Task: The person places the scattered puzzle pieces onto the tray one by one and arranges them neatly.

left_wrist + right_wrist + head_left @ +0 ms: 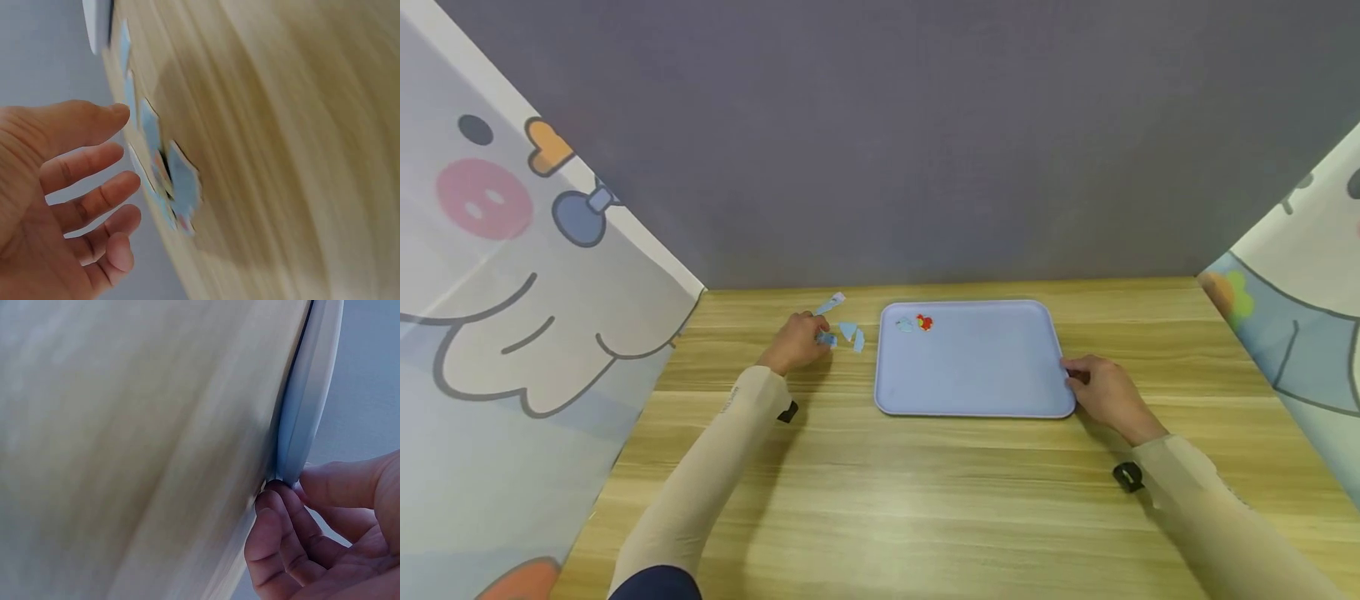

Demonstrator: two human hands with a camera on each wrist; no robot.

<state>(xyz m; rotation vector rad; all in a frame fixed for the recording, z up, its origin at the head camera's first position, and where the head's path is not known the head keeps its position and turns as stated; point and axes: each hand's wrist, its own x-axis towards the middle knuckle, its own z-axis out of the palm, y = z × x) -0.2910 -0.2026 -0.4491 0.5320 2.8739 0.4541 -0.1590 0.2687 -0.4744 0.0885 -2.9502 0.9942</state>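
My left hand (800, 343) hovers over a loose cluster of flat, light-blue cardboard pieces (847, 330) on the table, left of the tray. In the left wrist view its thumb and fingers are loosely bent and spread, with nothing between them, and the overlapping pieces (185, 178) lie just beyond the fingertips. My right hand (1107, 395) pinches the right rim of a pale lavender-blue tray (973, 367); the right wrist view has the thumb on the tray's rim (307, 425) and curled fingers at its underside. A light-blue piece (904, 325) and a red one (924, 322) lie in the tray's far left corner.
The wood-grain table (850, 500) ends at a grey panel (925, 150) behind the tray. Cartoon-printed panels (497, 333) flank it on both sides. A longer blue piece (831, 303) lies near the back edge.
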